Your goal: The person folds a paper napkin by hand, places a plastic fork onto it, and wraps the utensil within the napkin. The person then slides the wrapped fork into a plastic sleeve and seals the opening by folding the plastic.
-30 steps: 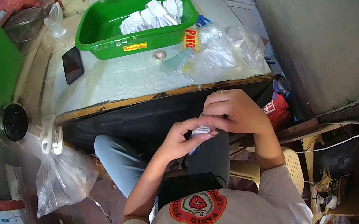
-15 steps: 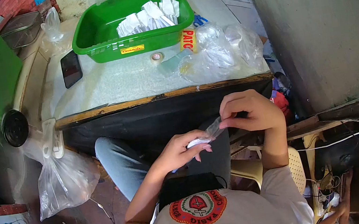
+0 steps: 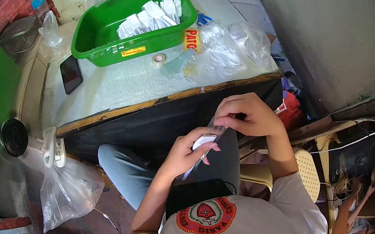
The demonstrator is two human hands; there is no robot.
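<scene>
My left hand (image 3: 183,154) is closed around a small folded white piece (image 3: 204,140), its thumb lying across it, with a narrow whitish strip trailing below the fingers. A clear plastic sleeve or small bag (image 3: 217,128) reaches from that white piece to my right hand (image 3: 248,115), whose thumb and forefinger pinch its far end. Both hands are above my lap, just short of the table edge. In a green basin (image 3: 135,41) on the table lies a row of white folded pieces (image 3: 149,19) that look similar.
On the table (image 3: 114,92) are a phone (image 3: 72,74), a tape roll (image 3: 158,59), blue-handled tool (image 3: 203,18) and clear plastic bags (image 3: 222,56). A plastic bag (image 3: 66,192) hangs at left. A wall (image 3: 326,29) stands at right; another person's arm (image 3: 349,209) shows lower right.
My right hand has moved left and slightly up, closer to my left hand. The white piece has tilted, showing more of its face. The view has shifted slightly.
</scene>
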